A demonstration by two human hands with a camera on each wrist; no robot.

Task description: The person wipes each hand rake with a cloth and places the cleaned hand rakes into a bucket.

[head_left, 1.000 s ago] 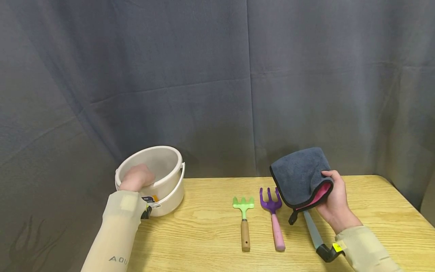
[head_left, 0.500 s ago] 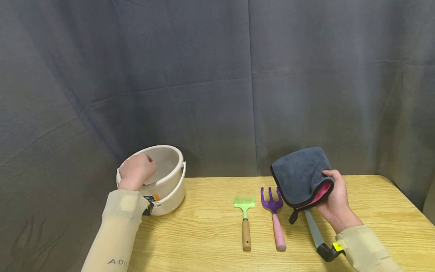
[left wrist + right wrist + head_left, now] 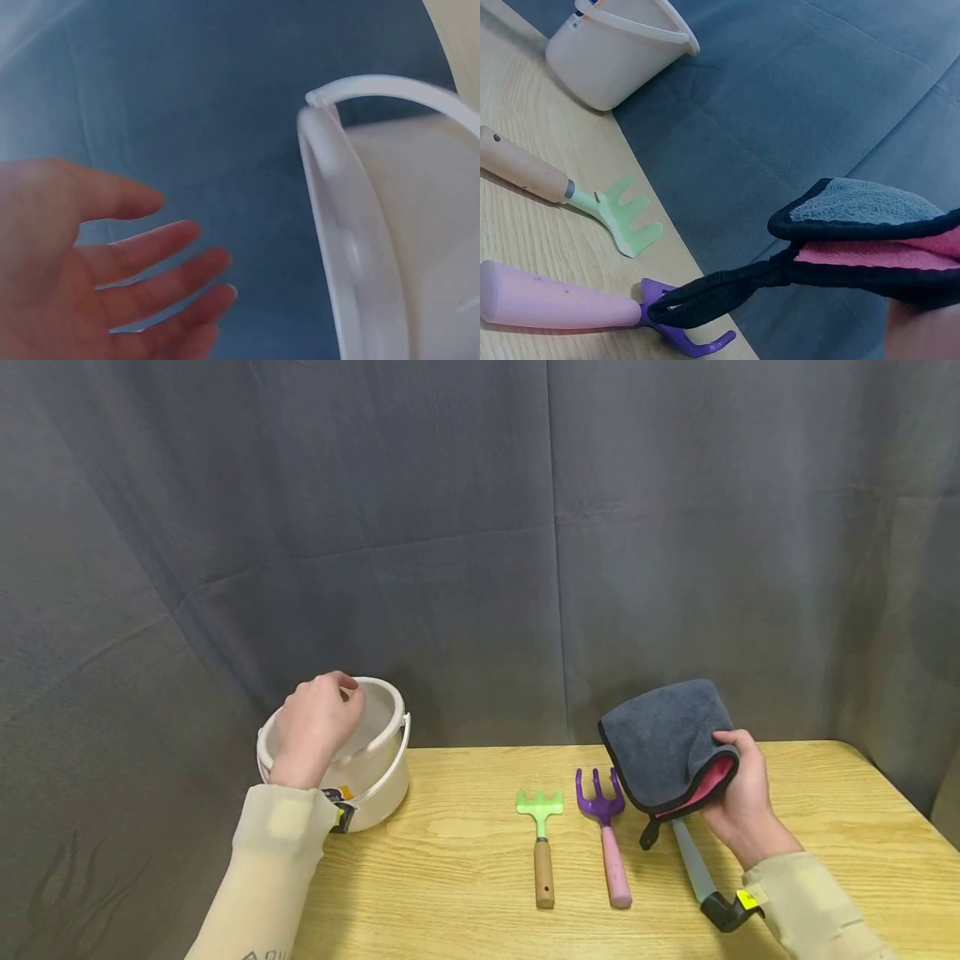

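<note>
A folded grey microfibre cloth (image 3: 666, 743) with a pink inner face and black edging is held above the wooden table (image 3: 465, 852) by the right hand (image 3: 738, 802), its fingers curled round the cloth's fold. The left hand (image 3: 315, 727) is seen over the white plastic bucket (image 3: 375, 777) at the table's left end, fingers relaxed and loosely spread, nothing gripped; whether the rim is touched cannot be told from the blurred wrist view. A green hand rake (image 3: 540, 839) and a purple hand fork (image 3: 606, 835) with a pink handle lie side by side between bucket and cloth. A grey-handled tool (image 3: 693, 867) lies partly hidden beneath the cloth.
</note>
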